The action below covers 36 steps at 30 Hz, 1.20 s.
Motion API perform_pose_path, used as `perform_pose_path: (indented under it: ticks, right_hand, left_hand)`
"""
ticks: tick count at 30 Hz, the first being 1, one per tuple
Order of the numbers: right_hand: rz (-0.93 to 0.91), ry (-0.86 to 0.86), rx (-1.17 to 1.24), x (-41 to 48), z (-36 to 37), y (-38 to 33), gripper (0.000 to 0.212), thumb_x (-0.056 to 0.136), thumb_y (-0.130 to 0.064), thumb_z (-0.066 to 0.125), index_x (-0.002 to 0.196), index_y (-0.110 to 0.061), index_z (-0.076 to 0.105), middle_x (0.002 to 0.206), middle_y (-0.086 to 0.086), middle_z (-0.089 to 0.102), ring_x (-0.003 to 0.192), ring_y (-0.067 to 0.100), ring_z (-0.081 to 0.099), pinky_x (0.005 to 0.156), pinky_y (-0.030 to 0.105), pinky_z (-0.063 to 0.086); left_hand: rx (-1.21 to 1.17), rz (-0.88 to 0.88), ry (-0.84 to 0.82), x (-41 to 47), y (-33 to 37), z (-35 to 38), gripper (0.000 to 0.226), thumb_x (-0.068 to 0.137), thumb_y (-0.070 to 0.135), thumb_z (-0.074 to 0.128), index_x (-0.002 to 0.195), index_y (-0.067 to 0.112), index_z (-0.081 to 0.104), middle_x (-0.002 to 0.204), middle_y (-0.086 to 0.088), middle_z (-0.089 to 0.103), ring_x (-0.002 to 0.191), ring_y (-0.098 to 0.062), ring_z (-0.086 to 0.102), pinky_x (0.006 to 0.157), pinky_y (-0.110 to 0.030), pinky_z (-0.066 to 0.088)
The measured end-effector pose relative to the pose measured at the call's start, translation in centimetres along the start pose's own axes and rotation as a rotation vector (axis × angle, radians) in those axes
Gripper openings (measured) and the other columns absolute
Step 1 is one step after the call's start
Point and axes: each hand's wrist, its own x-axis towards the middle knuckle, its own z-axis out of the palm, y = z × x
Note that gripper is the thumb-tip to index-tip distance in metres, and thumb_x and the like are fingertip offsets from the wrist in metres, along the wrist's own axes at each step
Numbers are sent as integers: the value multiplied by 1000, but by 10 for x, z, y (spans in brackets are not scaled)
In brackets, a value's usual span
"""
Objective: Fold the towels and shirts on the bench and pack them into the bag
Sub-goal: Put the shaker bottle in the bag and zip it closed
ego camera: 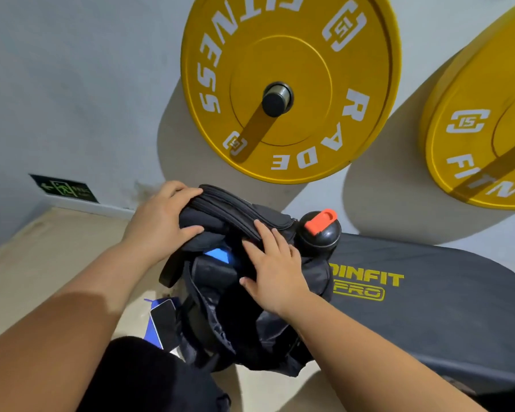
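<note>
A black backpack (238, 319) stands at the left end of the black bench (428, 295). Its main compartment gapes open, and a blue folded cloth (219, 254) shows inside. My left hand (161, 224) grips the bag's top flap, fingers curled over its zippered edge. My right hand (275, 269) lies flat on the flap's near side, fingers straight and pressing toward the opening. No loose towels or shirts show on the bench.
A black shaker bottle with an orange cap (318, 230) sits in the bag's side pocket. A phone (164, 322) lies by the bag's lower left. Two yellow weight plates (289, 84) hang on the wall above. Beige floor (57, 257) spreads left.
</note>
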Motion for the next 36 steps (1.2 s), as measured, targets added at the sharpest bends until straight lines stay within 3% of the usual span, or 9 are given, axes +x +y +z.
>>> perform_pose_path:
  ticks: [6,12,17,22,27,29,32,34,36]
  right_hand:
    - [88,238,212,33,-57,40,47,88,-27,67,128,-6,58,144,9,40,130,31,44,113,38,35]
    - [192,305,343,49,-124,79,40,92,-23,66,127,-3,61,139,5,42,128,24,47,108,23,32]
    - [157,328,272,34,-165,114,47,88,-38,68,125,-10,61,140,1,39,128,28,44,110,42,39]
    - [134,215,182,11,-179,151,64,81,-51,70,132,-15,55,152,-3,27,140,27,31,114,44,33]
    - [250,328,130,-14,-168,161,40,73,-66,72,76,-26,64,126,-2,57,126,23,42,98,32,34]
    - [152,422,16,-20,-160,148,42,76,-65,68,88,-25,59,118,-5,59,117,22,48,93,35,38]
    - [-26,308,-84,-20,-141,119,57,88,-62,54,139,-39,45,143,-10,48,140,23,34,116,50,24]
    - [-64,212,-178,-15,-128,104,56,93,-63,43,147,-47,35,150,-10,41,148,28,20,120,58,6]
    - [-59,197,-244,-9,-118,96,50,94,-66,39,140,-47,46,137,-5,49,144,32,26,119,61,1]
  left_hand:
    - [-268,-27,32,14,35,18,50,78,36,81,122,25,62,106,9,48,70,-13,57,75,-32,50]
    - [-476,-51,116,42,98,29,16,85,31,74,96,23,66,85,14,54,72,4,51,63,-8,34]
    - [-569,-32,167,59,143,24,11,88,26,73,83,19,65,61,15,49,60,3,49,53,-12,32]
    - [-689,-48,103,63,175,34,12,89,23,73,81,16,66,55,15,52,52,1,48,50,-14,32]
    - [-675,-84,-27,56,184,59,15,83,32,79,81,22,68,68,12,61,56,6,50,52,-11,34]
    - [-693,-119,-76,52,181,65,15,80,35,81,80,26,69,67,11,63,56,4,51,52,-12,36]
    - [-820,-151,-137,43,172,66,10,83,31,79,86,33,69,57,23,61,54,1,53,56,-15,40]
    - [-895,-180,-139,37,160,65,8,87,32,75,93,36,71,69,15,69,67,-6,64,66,-23,50]
    - [-879,-207,-123,30,142,66,7,90,34,70,95,39,71,82,5,73,79,-12,68,73,-28,54]
